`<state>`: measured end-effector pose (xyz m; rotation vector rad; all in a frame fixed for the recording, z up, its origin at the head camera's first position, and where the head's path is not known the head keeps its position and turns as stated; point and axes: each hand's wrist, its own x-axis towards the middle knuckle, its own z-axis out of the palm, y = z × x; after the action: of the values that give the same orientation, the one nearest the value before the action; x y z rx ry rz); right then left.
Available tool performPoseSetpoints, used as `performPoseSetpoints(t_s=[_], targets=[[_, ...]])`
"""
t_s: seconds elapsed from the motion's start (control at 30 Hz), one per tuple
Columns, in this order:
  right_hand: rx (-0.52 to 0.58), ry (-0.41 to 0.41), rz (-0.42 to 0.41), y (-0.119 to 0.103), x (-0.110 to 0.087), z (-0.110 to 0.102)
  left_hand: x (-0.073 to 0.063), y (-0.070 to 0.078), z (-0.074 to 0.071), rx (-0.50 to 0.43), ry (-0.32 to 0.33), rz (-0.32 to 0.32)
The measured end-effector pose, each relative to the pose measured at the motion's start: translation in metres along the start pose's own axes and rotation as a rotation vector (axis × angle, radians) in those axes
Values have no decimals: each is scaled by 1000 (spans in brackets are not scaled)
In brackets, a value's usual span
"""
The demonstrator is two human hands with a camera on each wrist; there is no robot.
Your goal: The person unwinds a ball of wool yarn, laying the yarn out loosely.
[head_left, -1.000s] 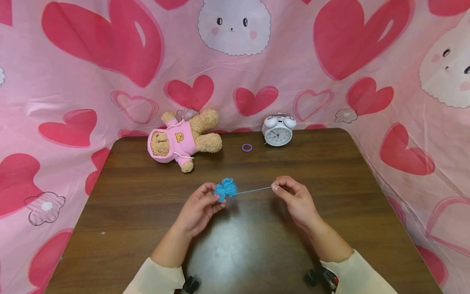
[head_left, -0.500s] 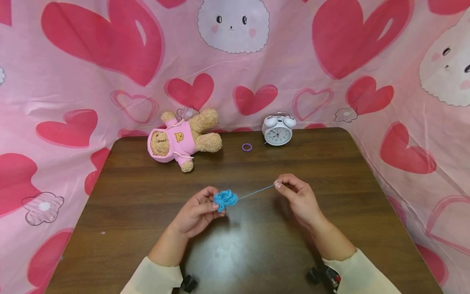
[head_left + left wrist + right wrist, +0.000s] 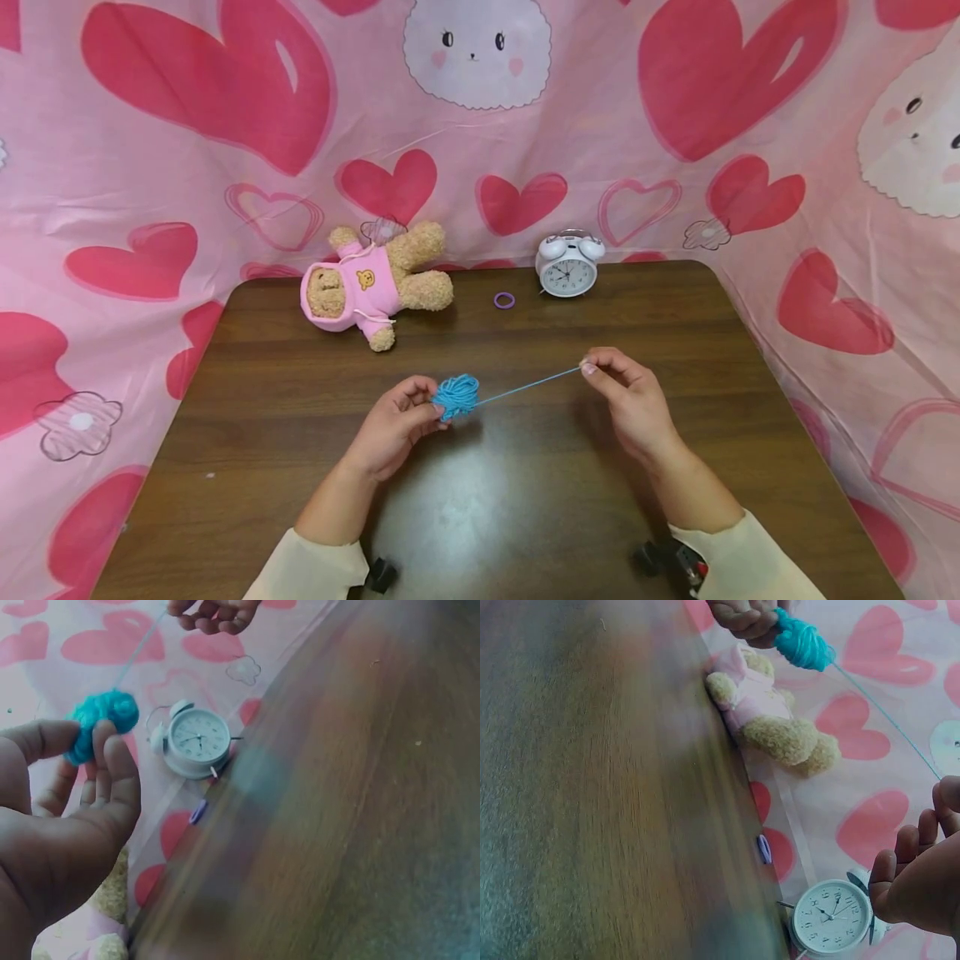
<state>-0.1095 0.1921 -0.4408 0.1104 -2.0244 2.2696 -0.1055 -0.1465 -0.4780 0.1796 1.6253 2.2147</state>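
Observation:
My left hand [image 3: 397, 425] pinches a small bundle of blue yarn [image 3: 457, 396] between thumb and fingers, above the middle of the table. From the bundle a single strand [image 3: 528, 386] runs taut, up to the right. Its far end is pinched between the thumb and index finger of my right hand [image 3: 633, 404]. In the left wrist view the bundle [image 3: 105, 720] sticks out past the fingertips. The right wrist view shows the strand [image 3: 885, 712] stretched straight between both hands.
At the back left of the wooden table [image 3: 480, 517] a teddy bear [image 3: 375, 283] in a pink hoodie lies on its back. A purple ring [image 3: 504, 301] and a white alarm clock [image 3: 568, 265] are farther right. Pink heart-patterned cloth [image 3: 480, 133] hangs behind.
My right hand has moved right and slightly up, and the strand between the hands has grown longer. The left hand has shifted slightly left, and the bundle has turned in its fingers.

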Motion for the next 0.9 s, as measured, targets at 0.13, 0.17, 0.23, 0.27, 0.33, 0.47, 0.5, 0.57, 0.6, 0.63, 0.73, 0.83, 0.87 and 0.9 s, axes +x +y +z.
performPoseSetpoints(t_s=[0.13, 0.17, 0.23, 0.27, 0.33, 0.47, 0.5, 0.57, 0.6, 0.63, 0.73, 0.83, 0.87, 0.9], targets=[[11, -6, 0, 1, -1, -2, 1, -2, -2, -60, 36, 9], [10, -8, 4, 2, -1, -3, 1, -2, -2, -76, 27, 16], [8, -12, 14, 4, -2, -3, 0, -3, -3, -106, 1, 26], [5, -14, 17, 4, -2, -3, 0, -4, -3, -118, -14, 27], [-2, -16, 23, 6, -2, -4, 0, -5, -2, -136, -43, 31], [-12, -19, 27, 7, -3, -4, 0, -6, -2, -198, -65, 17], [-13, -21, 28, 7, -4, -4, 0, -7, -2, -219, -68, 12], [-21, -29, 26, 7, -4, -4, 0, -7, -1, -261, -68, -1], [-27, -34, 23, 7, -5, -4, 0, -7, -1, -276, -74, -8], [-32, -40, 19, 7, -5, -4, 0, -7, -1, -288, -78, -13], [-51, -63, 4, 6, -6, -3, 0, -6, -1, -309, -101, -13], [-60, -80, -8, 6, -7, -3, 1, -6, 0, -313, -124, -6], [-64, -84, -13, 6, -7, -3, 1, -6, 0, -309, -127, -5], [-65, -86, -18, 6, -7, -3, 2, -5, 1, -300, -128, -3]])
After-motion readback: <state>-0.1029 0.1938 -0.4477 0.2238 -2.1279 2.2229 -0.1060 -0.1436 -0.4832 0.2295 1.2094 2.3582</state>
